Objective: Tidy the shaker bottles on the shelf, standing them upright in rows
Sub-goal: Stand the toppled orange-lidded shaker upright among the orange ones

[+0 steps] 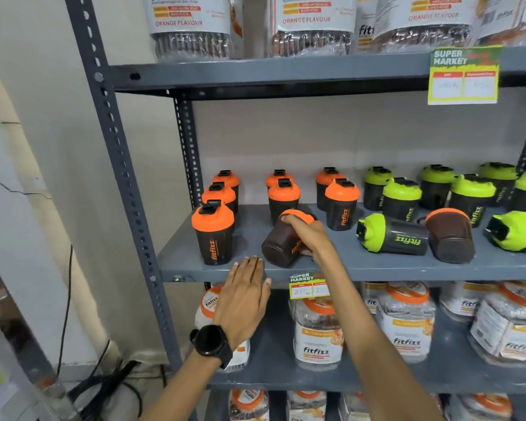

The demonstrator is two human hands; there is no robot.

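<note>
On the grey middle shelf (346,265) stand several black shaker bottles: orange-lidded ones (213,233) upright at the left, green-lidded ones (401,197) upright at the right. My right hand (308,235) is shut on a tilted orange-lidded shaker (281,244), its base toward me. My left hand (243,294) hovers open at the shelf's front edge, just left of that shaker. Further right, a green-lidded shaker (392,237) lies on its side, a second orange-lidded shaker (450,238) lies tipped with its base toward me, and another green-lidded shaker (513,232) lies at the far right.
A grey slotted upright post (119,165) frames the rack's left side. Plastic Fitfizz jars (316,335) fill the shelf below, and similar jars (192,25) the shelf above. Price tags (463,75) hang from the shelf edges. Black cables (104,387) lie on the floor at the left.
</note>
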